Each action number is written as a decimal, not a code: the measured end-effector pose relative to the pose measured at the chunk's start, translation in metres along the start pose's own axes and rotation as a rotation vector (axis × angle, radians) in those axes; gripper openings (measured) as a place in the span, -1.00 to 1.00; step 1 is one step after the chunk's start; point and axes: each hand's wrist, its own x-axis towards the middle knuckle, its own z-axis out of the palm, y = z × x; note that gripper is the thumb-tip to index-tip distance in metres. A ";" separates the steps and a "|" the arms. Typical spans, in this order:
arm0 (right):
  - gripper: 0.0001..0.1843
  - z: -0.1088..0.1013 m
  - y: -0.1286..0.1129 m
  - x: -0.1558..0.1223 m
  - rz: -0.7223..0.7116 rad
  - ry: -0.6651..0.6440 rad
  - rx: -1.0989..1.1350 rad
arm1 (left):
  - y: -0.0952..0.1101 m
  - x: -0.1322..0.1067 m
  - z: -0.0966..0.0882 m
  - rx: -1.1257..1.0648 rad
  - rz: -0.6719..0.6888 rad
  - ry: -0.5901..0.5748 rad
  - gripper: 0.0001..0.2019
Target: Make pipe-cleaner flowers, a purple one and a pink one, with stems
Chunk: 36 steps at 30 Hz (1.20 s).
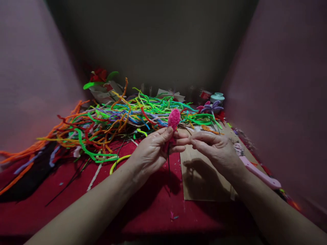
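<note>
Pinched between the thumb and fingers of my left hand [155, 146] is a bright pink fuzzy pipe-cleaner petal [174, 118]. Its rounded end points up, and a thin dark stem [169, 166] hangs below the palm. My right hand [217, 146] is closed in a pinch, its fingertips meeting those of the left just right of the petal. Whatever may be between the right fingertips is too small to make out. Beneath the right hand lies a flat piece of cardboard [204, 190].
A large heap of colourful pipe cleaners [143, 109] spreads across the back of the red-covered table [153, 211]. A purple pipe-cleaner flower [212, 107] and a pale blue jar [217, 98] stand back right. A pink-handled tool [263, 174] lies beside my right forearm. Walls rise on both sides.
</note>
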 end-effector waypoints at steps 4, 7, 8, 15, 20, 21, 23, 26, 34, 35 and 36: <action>-0.90 -0.010 -0.005 0.001 0.013 0.057 -0.010 | -0.001 -0.002 -0.002 0.120 0.039 -0.003 -0.85; -0.88 -0.010 -0.013 0.000 -0.062 0.029 -0.004 | -0.003 -0.005 -0.001 0.151 0.016 -0.018 -0.80; -0.88 -0.008 -0.016 0.000 -0.090 0.007 -0.003 | -0.004 -0.005 0.000 0.150 0.015 -0.023 -0.79; -0.89 0.007 -0.020 0.000 -0.114 -0.106 0.073 | -0.005 -0.008 0.005 0.192 0.018 -0.035 -0.81; -0.89 0.011 -0.017 0.000 -0.113 -0.119 0.075 | -0.005 -0.009 0.005 0.196 0.014 -0.037 -0.79; -0.89 0.012 -0.017 0.000 -0.121 -0.116 0.077 | -0.006 -0.009 0.005 0.204 0.019 -0.040 -0.79; -0.88 0.015 -0.017 -0.001 -0.139 -0.110 0.094 | -0.007 -0.009 0.006 0.224 0.028 -0.040 -0.79; -0.88 0.018 -0.017 -0.001 -0.123 -0.089 0.114 | -0.010 -0.008 0.006 0.243 0.026 -0.047 -0.80; -0.90 0.019 -0.013 -0.003 -0.056 -0.021 0.145 | -0.012 -0.010 0.005 0.335 0.015 -0.178 -0.81; -0.90 0.019 -0.014 -0.003 -0.052 -0.013 0.138 | -0.011 -0.011 0.005 0.347 0.013 -0.195 -0.81; -0.90 0.019 -0.014 -0.003 -0.049 -0.006 0.136 | -0.011 -0.012 0.006 0.353 0.007 -0.214 -0.82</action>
